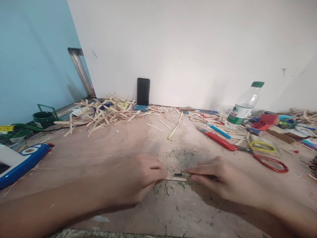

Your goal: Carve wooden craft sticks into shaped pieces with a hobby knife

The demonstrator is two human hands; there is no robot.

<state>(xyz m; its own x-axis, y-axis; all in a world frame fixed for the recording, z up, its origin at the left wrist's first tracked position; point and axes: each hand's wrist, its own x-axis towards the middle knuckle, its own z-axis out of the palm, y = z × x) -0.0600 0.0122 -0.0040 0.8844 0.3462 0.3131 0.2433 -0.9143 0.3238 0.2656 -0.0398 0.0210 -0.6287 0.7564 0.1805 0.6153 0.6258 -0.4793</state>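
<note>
My left hand rests on the wooden table and pinches the left end of a thin pale wooden stick lying flat. My right hand comes from the right, fingers closed around a small dark tool whose tip meets the stick from above. The two hands nearly touch at the table's near middle. What the tool is cannot be told; most of it is hidden in the fingers.
A heap of crossed wooden sticks lies at the back left. A black phone leans on the wall. Red-handled scissors, a red utility knife, a plastic bottle and clutter sit at right. Green cups and a blue-white object at left.
</note>
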